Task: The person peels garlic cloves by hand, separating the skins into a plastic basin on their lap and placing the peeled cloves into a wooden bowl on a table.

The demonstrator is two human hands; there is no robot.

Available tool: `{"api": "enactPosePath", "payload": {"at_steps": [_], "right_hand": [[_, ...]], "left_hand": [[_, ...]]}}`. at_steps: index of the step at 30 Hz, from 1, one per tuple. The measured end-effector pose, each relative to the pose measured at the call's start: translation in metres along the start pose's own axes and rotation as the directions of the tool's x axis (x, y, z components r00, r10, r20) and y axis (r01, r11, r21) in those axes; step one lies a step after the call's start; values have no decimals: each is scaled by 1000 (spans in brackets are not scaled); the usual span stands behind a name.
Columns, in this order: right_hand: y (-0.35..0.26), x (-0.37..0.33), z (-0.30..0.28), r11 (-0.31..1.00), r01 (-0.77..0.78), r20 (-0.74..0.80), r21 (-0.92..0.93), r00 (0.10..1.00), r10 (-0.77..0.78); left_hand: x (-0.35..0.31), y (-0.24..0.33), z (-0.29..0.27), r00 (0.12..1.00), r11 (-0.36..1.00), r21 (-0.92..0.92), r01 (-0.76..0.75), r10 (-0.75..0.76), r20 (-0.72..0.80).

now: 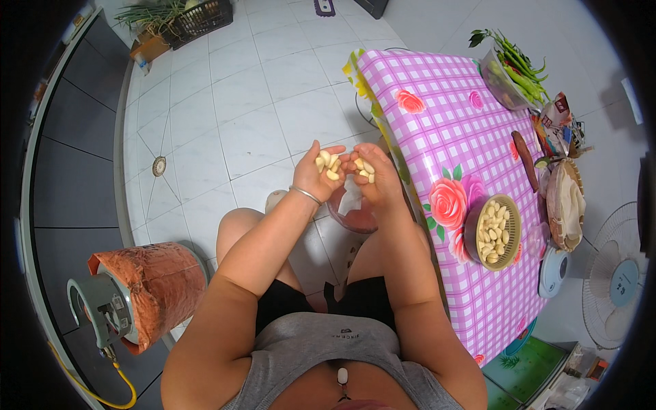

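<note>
Over the floor between my knees, both hands are held palms up, fingertips almost touching. My left hand (309,179) is cupped around several peeled garlic cloves (327,161). A smaller handful of garlic cloves (367,168) lies in my right hand (387,183), whose fingers curl around them. Below the hands stands a reddish see-through tub (361,220) with something white inside, partly hidden by my right hand. On the table to my right, a round beige-green basket (471,234) holds many more peeled garlic cloves (493,231).
The table (417,130) has a pink checked, flowered cloth. On it are a bowl (493,85) with green peppers, a brown slender object (525,160) and a lined woven basket (579,232). A fan (611,273) stands at right; a gas cylinder (154,294) at left.
</note>
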State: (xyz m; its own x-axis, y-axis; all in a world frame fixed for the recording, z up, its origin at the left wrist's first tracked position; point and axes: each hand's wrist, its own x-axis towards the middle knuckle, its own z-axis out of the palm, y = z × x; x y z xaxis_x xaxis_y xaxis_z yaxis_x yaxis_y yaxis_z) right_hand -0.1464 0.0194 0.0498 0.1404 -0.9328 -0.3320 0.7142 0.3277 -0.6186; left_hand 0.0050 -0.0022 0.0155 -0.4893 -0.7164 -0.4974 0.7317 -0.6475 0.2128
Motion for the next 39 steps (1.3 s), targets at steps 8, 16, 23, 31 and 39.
{"api": "enactPosePath", "payload": {"at_steps": [8, 16, 23, 31, 39], "right_hand": [[-3, -1, -2, 930, 59, -112, -363, 988, -106], [-4, -3, -2, 789, 174, -56, -590, 965, -255], [4, -4, 5, 681, 183, -10, -709, 963, -269], [13, 3, -7, 640, 215, 28, -738, 957, -289], [-3, 3, -11, 910, 164, -72, -380, 976, -206]], "left_hand": [[-5, 2, 5, 997, 951, 301, 68, -76, 15], [-6, -1, 8, 984, 878, 448, 168, -174, -26], [-5, -9, 10, 981, 835, 517, 189, -134, -142], [-9, -10, 16, 982, 814, 550, 187, -152, -108], [-3, -2, 2, 957, 925, 329, 191, -250, 148]]}}
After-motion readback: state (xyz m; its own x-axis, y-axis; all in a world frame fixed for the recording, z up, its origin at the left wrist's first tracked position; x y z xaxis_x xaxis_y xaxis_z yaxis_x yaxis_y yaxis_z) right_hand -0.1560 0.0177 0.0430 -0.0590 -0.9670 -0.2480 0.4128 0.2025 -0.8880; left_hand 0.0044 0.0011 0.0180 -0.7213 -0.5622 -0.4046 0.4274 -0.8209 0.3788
